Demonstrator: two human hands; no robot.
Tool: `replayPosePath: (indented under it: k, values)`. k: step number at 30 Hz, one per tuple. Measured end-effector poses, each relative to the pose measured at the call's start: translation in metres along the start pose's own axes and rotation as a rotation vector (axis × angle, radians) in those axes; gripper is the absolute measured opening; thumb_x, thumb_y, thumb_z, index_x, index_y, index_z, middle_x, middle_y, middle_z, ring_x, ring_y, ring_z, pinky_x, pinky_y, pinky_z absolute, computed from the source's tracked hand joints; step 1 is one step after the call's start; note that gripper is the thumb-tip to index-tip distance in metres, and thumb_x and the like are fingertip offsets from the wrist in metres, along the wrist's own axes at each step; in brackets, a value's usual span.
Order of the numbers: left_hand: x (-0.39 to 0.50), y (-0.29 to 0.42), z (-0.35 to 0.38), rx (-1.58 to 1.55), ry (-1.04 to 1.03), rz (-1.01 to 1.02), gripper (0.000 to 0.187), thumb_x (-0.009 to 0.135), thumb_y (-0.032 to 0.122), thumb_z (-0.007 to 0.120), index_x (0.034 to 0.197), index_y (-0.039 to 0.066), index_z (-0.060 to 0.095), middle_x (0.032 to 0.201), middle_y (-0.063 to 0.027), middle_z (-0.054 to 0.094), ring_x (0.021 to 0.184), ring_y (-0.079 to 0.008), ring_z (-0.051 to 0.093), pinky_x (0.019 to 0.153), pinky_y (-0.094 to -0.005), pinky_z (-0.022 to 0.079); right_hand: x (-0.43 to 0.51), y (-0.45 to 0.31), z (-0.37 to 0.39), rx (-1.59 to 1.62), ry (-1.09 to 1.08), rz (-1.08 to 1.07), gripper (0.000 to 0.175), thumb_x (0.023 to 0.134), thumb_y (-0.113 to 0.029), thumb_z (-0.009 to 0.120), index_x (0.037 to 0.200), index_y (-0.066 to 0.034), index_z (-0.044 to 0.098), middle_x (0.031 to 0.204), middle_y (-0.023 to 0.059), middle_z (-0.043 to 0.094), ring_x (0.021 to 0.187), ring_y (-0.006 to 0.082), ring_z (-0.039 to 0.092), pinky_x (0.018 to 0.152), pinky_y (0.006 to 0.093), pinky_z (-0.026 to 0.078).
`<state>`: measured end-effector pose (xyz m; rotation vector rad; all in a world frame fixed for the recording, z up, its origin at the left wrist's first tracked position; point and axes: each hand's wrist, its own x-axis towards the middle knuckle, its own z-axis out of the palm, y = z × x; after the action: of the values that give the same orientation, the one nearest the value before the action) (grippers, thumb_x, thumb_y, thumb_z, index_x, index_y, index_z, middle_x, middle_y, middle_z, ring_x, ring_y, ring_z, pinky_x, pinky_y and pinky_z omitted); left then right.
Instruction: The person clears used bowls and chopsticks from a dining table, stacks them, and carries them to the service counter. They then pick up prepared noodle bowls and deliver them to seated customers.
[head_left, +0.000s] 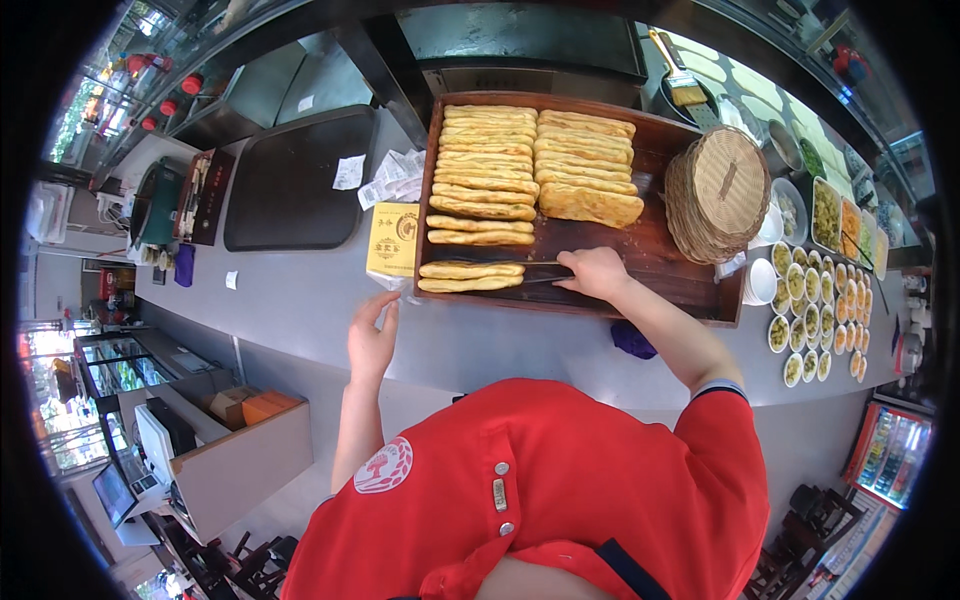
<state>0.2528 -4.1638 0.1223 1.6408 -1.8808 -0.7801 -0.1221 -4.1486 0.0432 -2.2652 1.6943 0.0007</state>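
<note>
My right hand (596, 273) grips metal tongs (546, 262) over the front of a wooden tray (600, 296). The tongs' arms lie along both sides of a pair of golden flatbreads (471, 283) at the tray's front left corner; whether they press on the bread I cannot tell. Behind that pair, more flatbreads (484, 169) stand on edge in a long row, with a second row (587, 169) to its right. My left hand (373, 334) holds nothing, its fingers apart, just off the tray's left front corner and below a stack of yellow paper bags (392, 240).
Stacked wicker baskets (718, 193) sit at the tray's right end. Beyond them are white bowls (762, 281) and several small cups of chopped food (810, 300). Left of the tray lie paper receipts (394, 176) and a black tray (300, 180). A purple cloth (634, 340) touches the front edge.
</note>
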Motion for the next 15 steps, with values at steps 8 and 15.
replayPosePath:
  k: [8, 15]
  values:
    - [0.000, -0.002, 0.003, 0.020, 0.031, 0.001, 0.017, 0.085, 0.010, 0.058, 0.099, 0.004, 0.065, 0.099, -0.0130, 0.065, 0.095, -0.0269, 0.061, 0.084, -0.0328, 0.046, 0.029, 0.013, 0.003, 0.217, -0.036, 0.159, 0.041, 0.072, -0.049, 0.067, 0.082, -0.0102, 0.058, 0.075, 0.0101, 0.064, 0.077, 0.0312, 0.062, 0.064, 0.0420, 0.047]
    - [0.032, 0.017, 0.044, -0.042, -0.217, -0.047, 0.030, 0.083, 0.015, 0.060, 0.111, 0.005, 0.060, 0.106, -0.0127, 0.063, 0.092, -0.0242, 0.062, 0.081, -0.0330, 0.048, -0.014, 0.020, -0.025, 0.273, -0.076, 0.215, 0.043, 0.070, -0.048, 0.069, 0.081, -0.0081, 0.058, 0.076, 0.0113, 0.064, 0.077, 0.0320, 0.062, 0.065, 0.0422, 0.047]
